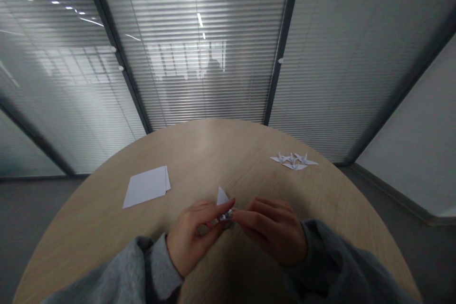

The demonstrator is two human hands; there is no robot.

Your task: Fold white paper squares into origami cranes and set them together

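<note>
On the round wooden table [199, 152] before me, a small stack of white sheets [146, 186] lies flat at my ten o'clock, and a cluster of folded paper cranes [294, 160] sits near the far rim at one o'clock, well apart from it. Beyond the rim at twelve o'clock stands a glass wall [221, 57] with closed blinds, split by dark frame posts [281, 42].

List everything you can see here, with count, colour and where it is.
table: one, light wood, round, fills the foreground
paper sheets: small stack, white, on the table's left
paper cranes: small cluster, white, table's far right
glass partitions: several panels with blinds, grey, behind the table
folded paper piece: one, white, pinched between both hands
left hand: one, bare, near edge, fingertips on the piece
right hand: one, bare, beside it, fingertips on the piece
</note>
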